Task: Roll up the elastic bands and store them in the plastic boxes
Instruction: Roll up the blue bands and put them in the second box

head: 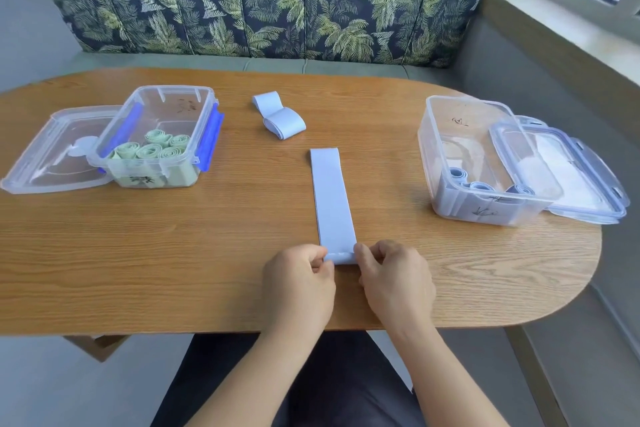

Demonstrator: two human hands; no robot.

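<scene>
Both hands, left (300, 279) and right (394, 276), pinch the near end of a flat blue band (331, 198) lying mid-desk (173, 253), between the left box (156, 139) and right box (481, 163).

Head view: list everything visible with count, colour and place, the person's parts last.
table: one, brown wood, centre
flat band: one, pale blue, mid-table
loose band: one, pale blue, far centre
left box: one, clear, table's left
green rolls: about five, in left box
left lid: one, clear, beside left box
right box: one, clear, table's right
blue rolls: three visible, in right box
right lid: one, clear, against right box
sofa back: one, leaf-print, behind table
left hand: pinches flat band's near end
right hand: pinches same end
</scene>
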